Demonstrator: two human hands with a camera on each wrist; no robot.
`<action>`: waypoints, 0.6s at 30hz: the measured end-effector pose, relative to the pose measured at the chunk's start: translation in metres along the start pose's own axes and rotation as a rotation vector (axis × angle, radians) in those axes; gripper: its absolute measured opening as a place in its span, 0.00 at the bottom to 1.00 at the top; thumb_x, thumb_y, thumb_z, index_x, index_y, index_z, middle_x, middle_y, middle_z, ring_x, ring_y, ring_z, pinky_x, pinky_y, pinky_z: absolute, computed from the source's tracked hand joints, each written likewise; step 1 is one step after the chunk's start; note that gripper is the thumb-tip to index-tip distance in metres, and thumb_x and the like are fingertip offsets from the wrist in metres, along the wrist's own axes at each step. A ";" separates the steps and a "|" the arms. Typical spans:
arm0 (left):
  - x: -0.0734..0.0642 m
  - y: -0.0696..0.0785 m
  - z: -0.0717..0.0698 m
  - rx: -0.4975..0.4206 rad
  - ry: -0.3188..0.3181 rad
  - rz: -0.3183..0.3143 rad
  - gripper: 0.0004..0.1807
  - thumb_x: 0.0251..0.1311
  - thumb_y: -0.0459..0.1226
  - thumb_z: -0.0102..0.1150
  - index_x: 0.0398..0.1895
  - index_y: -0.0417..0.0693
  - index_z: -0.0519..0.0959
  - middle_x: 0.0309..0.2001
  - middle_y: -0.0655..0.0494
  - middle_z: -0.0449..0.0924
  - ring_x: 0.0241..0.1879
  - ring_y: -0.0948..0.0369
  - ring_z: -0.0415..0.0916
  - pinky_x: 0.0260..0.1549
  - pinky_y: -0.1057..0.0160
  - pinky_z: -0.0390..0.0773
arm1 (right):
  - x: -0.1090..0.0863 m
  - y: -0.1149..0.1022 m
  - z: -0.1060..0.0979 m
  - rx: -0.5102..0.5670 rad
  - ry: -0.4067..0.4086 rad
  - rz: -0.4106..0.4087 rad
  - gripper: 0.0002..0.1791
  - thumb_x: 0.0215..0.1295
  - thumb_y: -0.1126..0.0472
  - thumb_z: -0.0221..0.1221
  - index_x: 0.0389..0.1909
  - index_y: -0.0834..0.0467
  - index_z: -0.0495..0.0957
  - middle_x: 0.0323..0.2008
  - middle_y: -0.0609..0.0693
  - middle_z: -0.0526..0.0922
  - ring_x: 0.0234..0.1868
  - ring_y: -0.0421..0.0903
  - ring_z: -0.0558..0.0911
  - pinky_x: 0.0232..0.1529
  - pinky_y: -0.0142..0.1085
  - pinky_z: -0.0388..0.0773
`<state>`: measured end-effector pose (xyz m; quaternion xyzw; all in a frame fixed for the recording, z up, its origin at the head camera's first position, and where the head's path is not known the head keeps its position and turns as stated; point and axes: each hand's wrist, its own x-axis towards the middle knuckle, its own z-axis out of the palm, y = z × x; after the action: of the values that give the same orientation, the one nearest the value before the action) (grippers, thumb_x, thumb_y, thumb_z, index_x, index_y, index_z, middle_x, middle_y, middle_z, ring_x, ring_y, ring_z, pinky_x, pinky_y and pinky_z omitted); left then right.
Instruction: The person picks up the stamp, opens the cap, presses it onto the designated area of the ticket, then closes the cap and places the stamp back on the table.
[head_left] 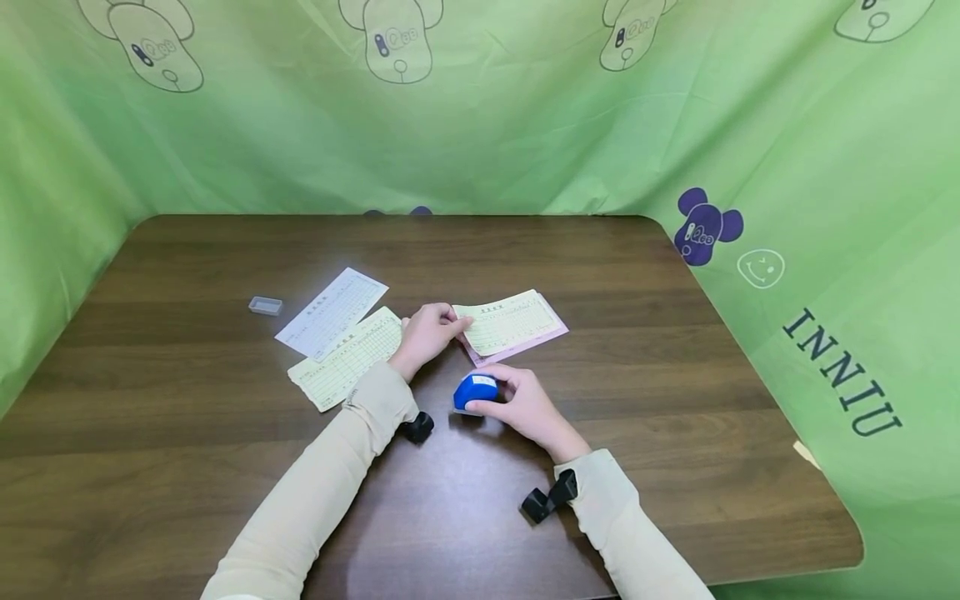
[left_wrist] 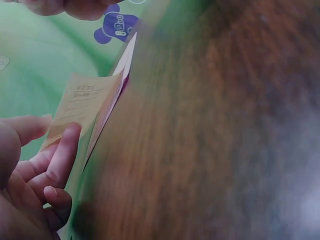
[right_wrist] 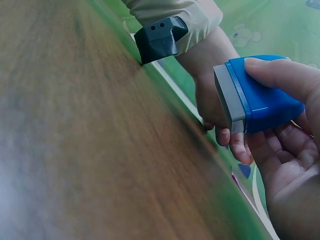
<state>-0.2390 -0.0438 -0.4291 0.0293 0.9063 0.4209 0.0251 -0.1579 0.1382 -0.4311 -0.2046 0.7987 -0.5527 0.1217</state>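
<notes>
In the head view my left hand point(head_left: 429, 335) pinches the left corner of a pale yellow printed slip point(head_left: 510, 323) between thumb and fingers. The left wrist view shows that slip point(left_wrist: 82, 97) bent up over the edges of a thin stack. A pink sheet point(head_left: 557, 330) sticks out beneath it. My right hand point(head_left: 528, 404) grips a blue hand stamp point(head_left: 474, 390) by its sides, close in front of the stack. In the right wrist view the stamp point(right_wrist: 267, 95) has a grey base, its underside turned away from the camera.
Left of my left hand lies another yellow slip point(head_left: 352, 358), partly overlapped by a white printed sheet point(head_left: 333, 312). A small clear plastic cap point(head_left: 266, 306) sits farther left on the brown wooden table point(head_left: 187, 467). Green printed cloth point(head_left: 510, 142) hangs behind and beside the table.
</notes>
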 end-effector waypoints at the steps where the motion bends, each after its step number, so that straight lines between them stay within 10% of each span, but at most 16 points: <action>1: 0.000 0.000 0.000 0.000 -0.003 0.001 0.16 0.63 0.50 0.58 0.26 0.48 0.78 0.29 0.54 0.88 0.38 0.56 0.80 0.52 0.47 0.61 | 0.000 0.000 0.000 0.002 -0.001 0.002 0.22 0.56 0.66 0.68 0.52 0.68 0.78 0.49 0.65 0.82 0.46 0.48 0.81 0.51 0.33 0.78; 18: 0.001 -0.001 0.002 -0.067 0.031 -0.017 0.13 0.65 0.45 0.57 0.26 0.48 0.79 0.26 0.56 0.87 0.40 0.56 0.82 0.54 0.46 0.60 | 0.000 0.002 0.000 0.047 0.009 -0.001 0.21 0.55 0.69 0.67 0.50 0.70 0.78 0.47 0.67 0.82 0.40 0.34 0.81 0.47 0.26 0.77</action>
<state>-0.2401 -0.0428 -0.4308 0.0143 0.8921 0.4514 0.0155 -0.1587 0.1389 -0.4332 -0.1996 0.7859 -0.5723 0.1227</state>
